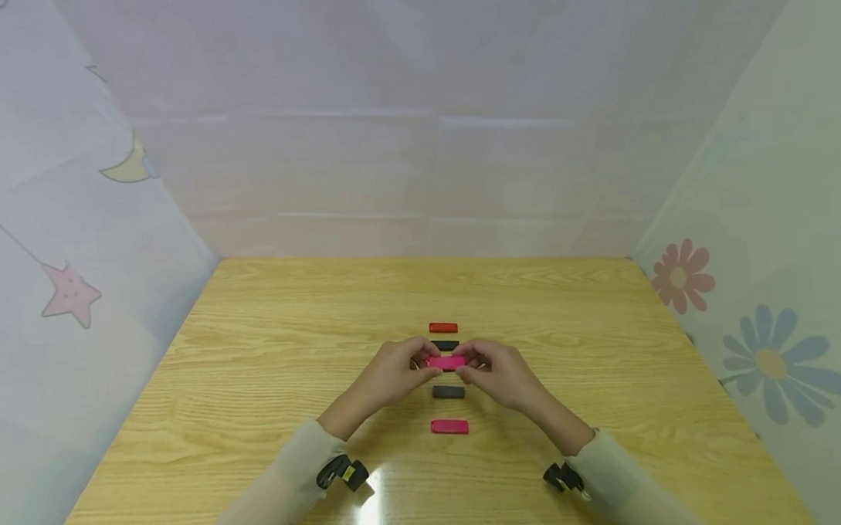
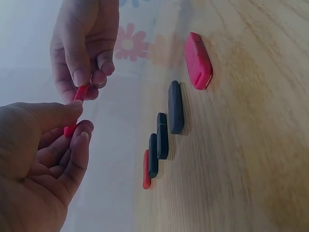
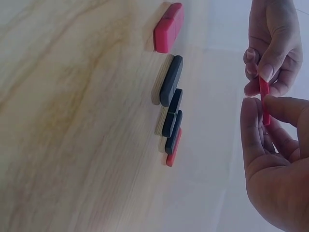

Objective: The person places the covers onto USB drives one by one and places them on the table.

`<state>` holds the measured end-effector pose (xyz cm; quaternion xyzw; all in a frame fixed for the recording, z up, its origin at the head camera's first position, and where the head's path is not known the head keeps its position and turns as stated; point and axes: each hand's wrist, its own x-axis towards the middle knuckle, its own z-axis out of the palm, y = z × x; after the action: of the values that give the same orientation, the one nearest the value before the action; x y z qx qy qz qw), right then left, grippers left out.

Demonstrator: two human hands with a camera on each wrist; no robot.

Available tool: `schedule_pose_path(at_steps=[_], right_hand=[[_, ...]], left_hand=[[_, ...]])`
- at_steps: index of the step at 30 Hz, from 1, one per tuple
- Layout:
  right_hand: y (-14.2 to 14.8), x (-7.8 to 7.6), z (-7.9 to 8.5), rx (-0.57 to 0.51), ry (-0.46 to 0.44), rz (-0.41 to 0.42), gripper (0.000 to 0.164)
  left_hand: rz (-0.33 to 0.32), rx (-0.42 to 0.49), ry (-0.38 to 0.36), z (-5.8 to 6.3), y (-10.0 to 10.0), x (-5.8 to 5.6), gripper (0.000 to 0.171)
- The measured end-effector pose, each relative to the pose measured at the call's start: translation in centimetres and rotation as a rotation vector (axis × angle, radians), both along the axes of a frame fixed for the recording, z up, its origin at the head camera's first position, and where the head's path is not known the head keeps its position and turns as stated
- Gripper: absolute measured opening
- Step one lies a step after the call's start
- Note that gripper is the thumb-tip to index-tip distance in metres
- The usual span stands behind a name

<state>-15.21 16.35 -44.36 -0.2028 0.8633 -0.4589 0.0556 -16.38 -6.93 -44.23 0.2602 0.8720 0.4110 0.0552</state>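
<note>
A slim pink USB stick is held level above the table between both hands. My left hand pinches its left end between thumb and fingers. At the other end, the thumb and fingers of my right hand pinch it too. Below lies a row of similar sticks: a red one farthest away, then a black one, another black one mostly hidden in the head view, a dark grey one and a pink one nearest me. In both wrist views, the held stick appears edge-on, partly covered by fingers.
The sticks lie on a light wood-grain table. Pale printed sheets enclose it at the back, left and right. Black wrist cameras are strapped at both cuffs, and a bright reflection lies near the left one.
</note>
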Motion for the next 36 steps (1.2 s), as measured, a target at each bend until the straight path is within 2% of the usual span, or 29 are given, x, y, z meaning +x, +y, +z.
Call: schedule_pose_path(at_steps=[17,25,36], right_hand=[[-0.2,-1.8,0.4,0.006,-0.002,-0.054,0.019],[-0.2,-2.5,0.5,0.033,0.001,-0.069,0.018],[-0.4,-4.3,0.3,0.060,-0.009,-0.089,0.019]], left_hand=[[0.022,-0.037,-0.003,0.2,0.6,-2.3,0.017],[0.007,-0.052,0.004,0.4,0.6,-3.0,0.019],[0.029,-0.116,0.033,0.2,0.9,-4.9,0.020]])
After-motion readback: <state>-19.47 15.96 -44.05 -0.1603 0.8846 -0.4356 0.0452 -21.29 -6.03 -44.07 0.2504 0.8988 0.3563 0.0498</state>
